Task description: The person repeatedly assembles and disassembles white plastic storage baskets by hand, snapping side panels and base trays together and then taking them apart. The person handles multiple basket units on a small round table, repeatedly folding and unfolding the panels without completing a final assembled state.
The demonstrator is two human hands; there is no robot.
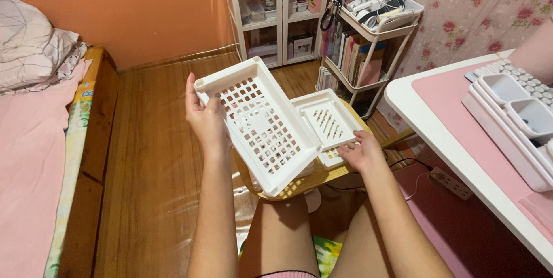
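Observation:
My left hand grips the far left side of a white perforated plastic basket, which it holds tilted up so its latticed bottom faces me. The basket's lower edge rests near a round wooden stool in front of my knees. My right hand lies flat, fingers spread, on the near edge of a smaller white slotted tray that sits on the stool, to the right of the basket.
A white desk with a pink mat and white organiser bins stands to the right. A white rolling cart with books and a white cabinet stand behind. A bed lies left. A power strip is on the floor.

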